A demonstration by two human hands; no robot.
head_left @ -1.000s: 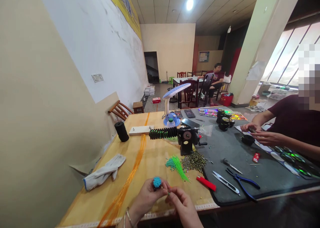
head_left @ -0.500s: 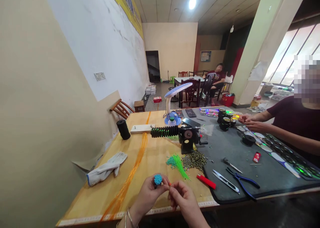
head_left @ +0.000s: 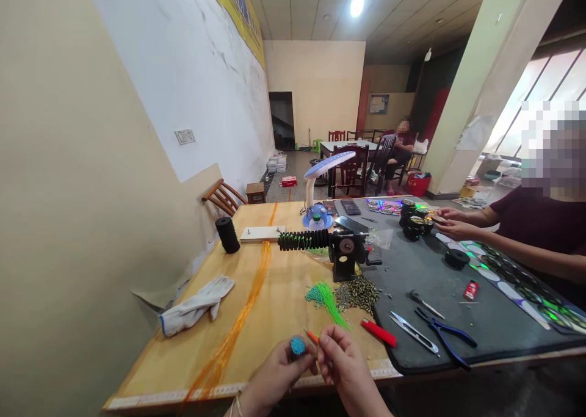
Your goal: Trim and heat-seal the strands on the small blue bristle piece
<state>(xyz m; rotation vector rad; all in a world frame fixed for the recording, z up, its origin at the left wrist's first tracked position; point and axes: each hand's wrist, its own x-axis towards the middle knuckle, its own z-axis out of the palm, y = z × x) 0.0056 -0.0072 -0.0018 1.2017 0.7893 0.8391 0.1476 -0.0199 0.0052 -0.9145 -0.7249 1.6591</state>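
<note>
My left hand (head_left: pixel 278 379) sits at the bottom of the view, holding a small dark piece topped with a round teal bead cluster (head_left: pixel 297 345). My right hand (head_left: pixel 345 365) is just to its right, pinching a thin orange-tipped strand (head_left: pixel 312 337) between finger and thumb. The strand points toward the teal cluster, with a small gap between them. Just beyond my hands lie a bundle of bright green strands (head_left: pixel 330 304), a small pile of teal beads (head_left: pixel 314 293) and a heap of dark and gold beads (head_left: pixel 359 295).
A red lighter (head_left: pixel 378 332), thread snips (head_left: pixel 414 332) and blue-handled pliers (head_left: pixel 446 337) lie nearby on a dark mat (head_left: pixel 485 319). A black crank roller (head_left: pixel 345 246) stands ahead. A white glove (head_left: pixel 196 305) and orange strands (head_left: pixel 238 316) lie left. A co-worker's hands (head_left: pixel 453 224) work at right.
My hands have drawn slightly apart and lower, and the orange tip now stands clear of my fingers. The co-worker's hands have shifted a little, and the view has turned slightly.
</note>
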